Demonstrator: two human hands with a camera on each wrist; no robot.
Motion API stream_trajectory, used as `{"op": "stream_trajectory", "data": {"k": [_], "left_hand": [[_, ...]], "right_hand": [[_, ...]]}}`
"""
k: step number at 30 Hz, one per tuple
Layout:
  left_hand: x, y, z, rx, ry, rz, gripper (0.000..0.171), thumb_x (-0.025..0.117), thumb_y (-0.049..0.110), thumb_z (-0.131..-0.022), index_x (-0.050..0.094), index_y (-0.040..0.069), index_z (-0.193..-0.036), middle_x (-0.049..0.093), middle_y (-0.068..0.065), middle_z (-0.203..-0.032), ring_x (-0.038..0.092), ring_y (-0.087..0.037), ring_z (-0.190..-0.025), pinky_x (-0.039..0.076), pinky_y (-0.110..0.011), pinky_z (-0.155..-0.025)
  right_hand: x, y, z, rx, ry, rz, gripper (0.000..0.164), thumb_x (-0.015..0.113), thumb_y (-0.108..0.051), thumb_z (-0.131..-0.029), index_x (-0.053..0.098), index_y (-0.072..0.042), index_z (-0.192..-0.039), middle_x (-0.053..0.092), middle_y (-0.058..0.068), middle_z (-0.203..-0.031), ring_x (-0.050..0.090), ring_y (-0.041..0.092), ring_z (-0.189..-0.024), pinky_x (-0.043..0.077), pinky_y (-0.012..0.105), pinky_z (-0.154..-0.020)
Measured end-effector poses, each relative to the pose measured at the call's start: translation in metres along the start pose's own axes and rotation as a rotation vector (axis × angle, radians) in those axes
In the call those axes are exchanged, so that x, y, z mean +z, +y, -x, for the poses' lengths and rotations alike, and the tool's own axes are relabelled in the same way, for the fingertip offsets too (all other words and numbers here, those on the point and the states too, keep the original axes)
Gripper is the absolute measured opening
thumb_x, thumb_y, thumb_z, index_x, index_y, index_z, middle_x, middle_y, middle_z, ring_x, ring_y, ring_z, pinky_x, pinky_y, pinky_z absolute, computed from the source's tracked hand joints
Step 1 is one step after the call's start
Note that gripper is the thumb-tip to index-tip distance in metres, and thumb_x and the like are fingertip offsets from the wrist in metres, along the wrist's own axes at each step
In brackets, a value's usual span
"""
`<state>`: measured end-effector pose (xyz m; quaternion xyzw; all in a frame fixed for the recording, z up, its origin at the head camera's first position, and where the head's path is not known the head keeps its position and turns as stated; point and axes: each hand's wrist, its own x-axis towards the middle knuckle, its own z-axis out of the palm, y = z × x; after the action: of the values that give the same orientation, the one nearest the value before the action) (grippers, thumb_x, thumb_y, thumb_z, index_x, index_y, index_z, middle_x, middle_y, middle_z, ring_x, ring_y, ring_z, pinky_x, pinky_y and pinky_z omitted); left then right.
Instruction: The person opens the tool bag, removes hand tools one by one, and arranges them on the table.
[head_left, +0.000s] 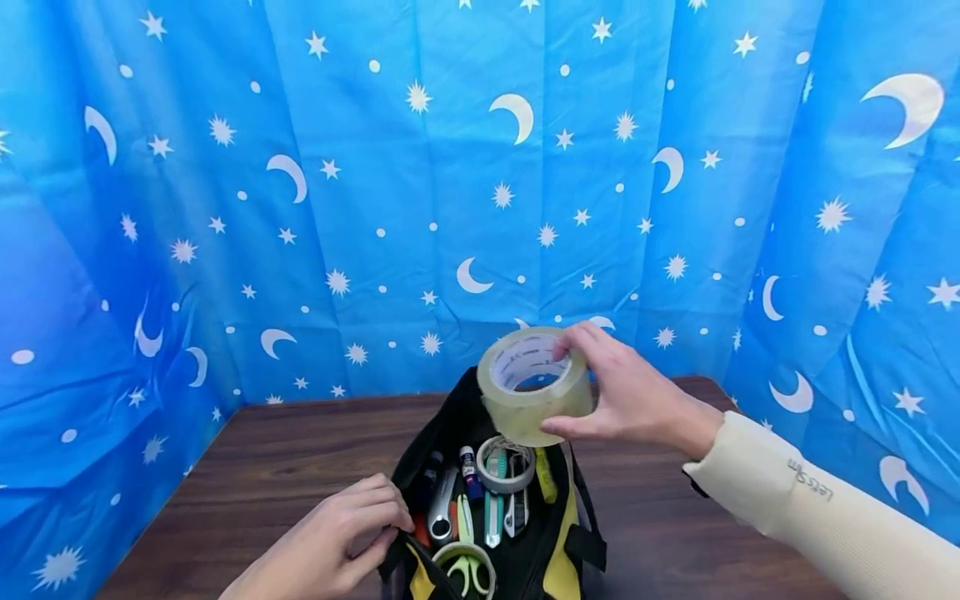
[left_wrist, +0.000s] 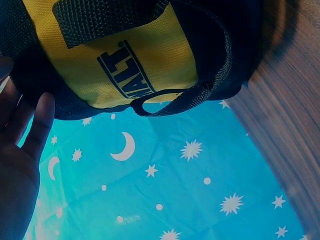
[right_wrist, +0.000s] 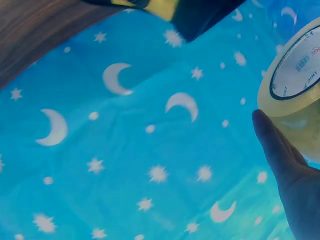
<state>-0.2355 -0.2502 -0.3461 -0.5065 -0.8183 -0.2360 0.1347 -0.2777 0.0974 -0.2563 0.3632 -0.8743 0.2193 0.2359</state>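
In the head view, my right hand holds a wide roll of clear packing tape above the tool bag, fingers inside the core and thumb on the outer side. The right wrist view shows part of the same tape roll. My left hand grips the near left edge of the open black and yellow tool bag. Inside lie a silver wrench, a glue stick, a narrow tape roll, a teal utility knife and light green scissors.
The bag stands on a dark wooden table. A blue curtain with moons and stars hangs behind and at both sides. A strap sticks out at the bag's right; a looped strap hangs along its side in the left wrist view.
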Motion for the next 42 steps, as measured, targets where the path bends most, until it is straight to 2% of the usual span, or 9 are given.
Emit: {"op": "stream_trajectory", "data": {"k": [5, 8, 12, 22, 26, 30, 35, 42], "left_hand": [[0.000, 0.002, 0.003, -0.007, 0.003, -0.003, 0.029, 0.059, 0.005, -0.077, 0.056, 0.028, -0.094, 0.047, 0.018, -0.091, 0.042, 0.001, -0.081, 0.034, -0.012, -0.069], [-0.001, 0.002, 0.003, 0.031, 0.030, -0.001, 0.032, 0.060, 0.002, -0.074, 0.055, 0.026, -0.094, 0.047, 0.017, -0.092, 0.043, 0.000, -0.082, 0.033, -0.011, -0.070], [-0.003, 0.002, 0.003, 0.106, 0.077, 0.024, 0.037, 0.061, -0.005, -0.069, 0.055, 0.022, -0.094, 0.048, 0.012, -0.092, 0.044, -0.003, -0.082, 0.032, -0.011, -0.071], [-0.005, 0.008, -0.002, 0.114, 0.091, 0.055, 0.040, 0.060, -0.010, -0.066, 0.055, 0.020, -0.093, 0.049, 0.010, -0.092, 0.044, -0.004, -0.082, 0.032, -0.010, -0.072], [-0.006, 0.010, -0.004, 0.116, 0.092, 0.063, 0.041, 0.060, -0.011, -0.066, 0.055, 0.019, -0.093, 0.049, 0.010, -0.092, 0.044, -0.005, -0.082, 0.031, -0.010, -0.072], [-0.009, 0.016, -0.009, 0.134, 0.102, 0.074, 0.041, 0.060, -0.013, -0.064, 0.055, 0.018, -0.092, 0.049, 0.009, -0.091, 0.045, -0.005, -0.080, 0.032, -0.012, -0.070], [-0.015, 0.024, -0.014, 0.151, 0.117, 0.081, 0.041, 0.059, -0.014, -0.063, 0.056, 0.016, -0.091, 0.050, 0.008, -0.090, 0.045, -0.006, -0.079, 0.034, -0.015, -0.069], [-0.013, 0.022, -0.014, 0.169, 0.122, 0.071, 0.035, 0.058, -0.010, -0.067, 0.056, 0.015, -0.091, 0.051, 0.007, -0.091, 0.045, -0.006, -0.080, 0.034, -0.014, -0.070]], "right_hand": [[-0.003, 0.022, 0.027, 0.051, 0.098, -0.019, 0.065, 0.068, -0.055, -0.057, 0.041, -0.019, -0.104, 0.042, -0.009, -0.103, 0.041, 0.006, -0.092, 0.042, 0.028, -0.069], [-0.002, 0.036, 0.043, 0.072, 0.143, -0.015, 0.066, 0.071, -0.051, -0.057, 0.042, -0.016, -0.104, 0.043, -0.008, -0.103, 0.041, 0.007, -0.094, 0.042, 0.030, -0.072], [0.003, 0.051, 0.064, 0.132, 0.171, -0.015, 0.066, 0.072, -0.049, -0.056, 0.042, -0.016, -0.104, 0.043, -0.008, -0.103, 0.042, 0.008, -0.092, 0.043, 0.030, -0.070], [0.030, 0.085, 0.114, 0.320, 0.210, -0.003, 0.068, 0.073, -0.050, -0.055, 0.041, -0.017, -0.105, 0.042, -0.005, -0.106, 0.043, 0.012, -0.093, 0.044, 0.035, -0.069], [0.040, 0.095, 0.130, 0.371, 0.187, 0.004, 0.069, 0.072, -0.052, -0.054, 0.042, -0.016, -0.104, 0.042, -0.005, -0.104, 0.043, 0.011, -0.091, 0.044, 0.035, -0.068], [0.052, 0.102, 0.140, 0.404, 0.128, 0.011, 0.069, 0.069, -0.057, -0.053, 0.043, -0.017, -0.102, 0.043, -0.005, -0.100, 0.043, 0.009, -0.084, 0.043, 0.031, -0.064], [0.070, 0.110, 0.147, 0.439, 0.066, 0.015, 0.070, 0.067, -0.062, -0.052, 0.044, -0.018, -0.101, 0.046, -0.004, -0.097, 0.043, 0.008, -0.081, 0.042, 0.030, -0.064], [0.084, 0.115, 0.151, 0.487, -0.007, -0.027, 0.069, 0.067, -0.062, -0.051, 0.044, -0.020, -0.100, 0.046, -0.007, -0.096, 0.044, 0.006, -0.081, 0.041, 0.028, -0.067]]}}
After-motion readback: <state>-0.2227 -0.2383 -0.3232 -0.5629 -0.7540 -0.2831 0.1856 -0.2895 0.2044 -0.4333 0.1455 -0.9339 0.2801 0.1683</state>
